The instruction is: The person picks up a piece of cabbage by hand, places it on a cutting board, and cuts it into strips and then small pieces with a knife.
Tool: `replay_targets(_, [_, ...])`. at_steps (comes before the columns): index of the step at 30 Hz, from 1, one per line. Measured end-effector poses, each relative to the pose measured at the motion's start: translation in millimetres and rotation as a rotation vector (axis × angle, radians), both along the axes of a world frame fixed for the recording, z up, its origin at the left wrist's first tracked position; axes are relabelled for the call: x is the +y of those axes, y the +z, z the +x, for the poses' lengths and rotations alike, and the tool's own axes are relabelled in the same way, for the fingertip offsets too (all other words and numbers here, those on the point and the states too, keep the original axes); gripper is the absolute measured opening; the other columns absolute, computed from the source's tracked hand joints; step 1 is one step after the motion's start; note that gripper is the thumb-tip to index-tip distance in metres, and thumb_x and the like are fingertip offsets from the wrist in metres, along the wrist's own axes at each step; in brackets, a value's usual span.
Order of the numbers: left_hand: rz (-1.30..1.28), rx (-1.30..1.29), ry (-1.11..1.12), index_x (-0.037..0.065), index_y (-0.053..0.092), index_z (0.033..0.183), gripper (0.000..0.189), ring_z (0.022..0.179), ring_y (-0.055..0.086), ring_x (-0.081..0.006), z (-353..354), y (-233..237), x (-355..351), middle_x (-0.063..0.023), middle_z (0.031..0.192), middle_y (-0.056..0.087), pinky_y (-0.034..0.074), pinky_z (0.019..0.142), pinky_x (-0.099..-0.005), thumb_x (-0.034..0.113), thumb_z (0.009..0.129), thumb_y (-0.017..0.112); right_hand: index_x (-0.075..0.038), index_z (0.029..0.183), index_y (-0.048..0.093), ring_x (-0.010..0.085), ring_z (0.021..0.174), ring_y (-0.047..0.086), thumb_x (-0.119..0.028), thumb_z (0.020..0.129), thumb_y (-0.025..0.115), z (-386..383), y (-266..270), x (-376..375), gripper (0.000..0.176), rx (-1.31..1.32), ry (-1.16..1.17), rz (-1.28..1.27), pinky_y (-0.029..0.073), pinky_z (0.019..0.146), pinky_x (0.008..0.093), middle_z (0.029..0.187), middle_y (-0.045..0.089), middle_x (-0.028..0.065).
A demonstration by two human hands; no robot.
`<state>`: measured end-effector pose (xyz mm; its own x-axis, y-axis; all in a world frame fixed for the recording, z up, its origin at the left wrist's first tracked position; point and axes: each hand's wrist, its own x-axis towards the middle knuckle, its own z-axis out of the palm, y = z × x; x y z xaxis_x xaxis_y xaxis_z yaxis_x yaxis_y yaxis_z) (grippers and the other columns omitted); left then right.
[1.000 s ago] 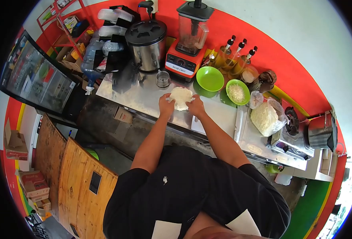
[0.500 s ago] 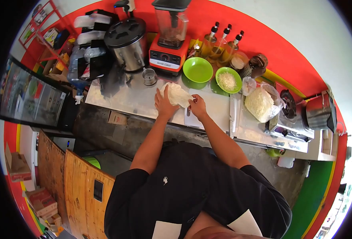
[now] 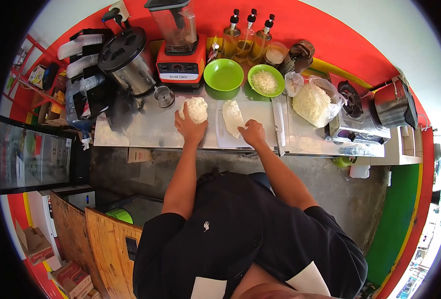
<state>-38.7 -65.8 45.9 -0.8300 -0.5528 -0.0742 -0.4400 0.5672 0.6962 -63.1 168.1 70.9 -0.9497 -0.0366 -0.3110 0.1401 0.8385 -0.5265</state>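
Note:
My left hand (image 3: 191, 127) is wrapped round a whitish ball-shaped bundle (image 3: 195, 109) on the steel counter. A flat, pale piece (image 3: 233, 117), like a leaf or sheet, lies on the white cutting board (image 3: 225, 137). Its lower right end is pinched in the fingers of my right hand (image 3: 252, 133). A knife (image 3: 280, 122) rests along the board's right edge. Behind the board stand an empty green bowl (image 3: 223, 75) and a green bowl (image 3: 281, 79) holding pale shreds.
Across the back are a steel pot (image 3: 130, 65), a red blender (image 3: 180, 67), and several bottles (image 3: 244, 45). A small metal cup (image 3: 164, 96) stands behind my left hand. To the right are a bag of shreds (image 3: 313, 104) and a stove (image 3: 352, 132).
My hands have moved apart. The pale piece is now on the cutting board at my right hand, separate from the bundle in my left hand. The camera view has shifted.

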Motion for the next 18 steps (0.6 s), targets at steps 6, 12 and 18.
replay_targets(6, [0.496, 0.182, -0.016, 0.025, 0.034, 0.156, 0.09, 0.136, 0.045, -0.0357, -4.1, -1.6, -18.4, -0.0189, 0.152, 0.039, 0.041, 0.109, -0.0508, 0.031, 0.079, 0.08, -0.001, 0.114, 0.061, 0.0399, 0.094, 0.068, -0.023, 0.083, 0.075, -9.2, 4.2, -19.4, 0.041, 0.323, 0.116, -0.136, 0.054, 0.084, 0.0474, 0.106, 0.069, 0.0225])
replay_targets(12, [1.449, 0.142, -0.2, 0.01, 0.035, 0.154, 0.062, 0.129, 0.057, -0.0284, 16.2, 47.6, -19.4, -0.0109, 0.147, 0.052, 0.051, 0.103, -0.0476, 0.048, 0.106, 0.042, -0.002, 0.132, 0.052, 0.0276, 0.095, 0.067, -0.029, 0.086, 0.077, -8.6, 43.0, -48.3, 0.058, 0.085, 0.127, -0.561, 0.054, 0.083, 0.038, 0.114, 0.066, 0.0194])
replay_targets(18, [1.498, 0.151, -0.355, 0.01, 0.033, 0.155, 0.066, 0.129, 0.058, -0.0285, 19.6, 67.8, -20.5, -0.0112, 0.148, 0.052, 0.053, 0.102, -0.0474, 0.055, 0.107, 0.032, -0.005, 0.151, 0.037, 0.02, 0.098, 0.065, -0.031, 0.092, 0.075, -16.7, 53.6, -55.8, 0.075, -0.161, 0.022, -0.958, 0.055, 0.08, 0.0348, 0.122, 0.064, 0.0151])
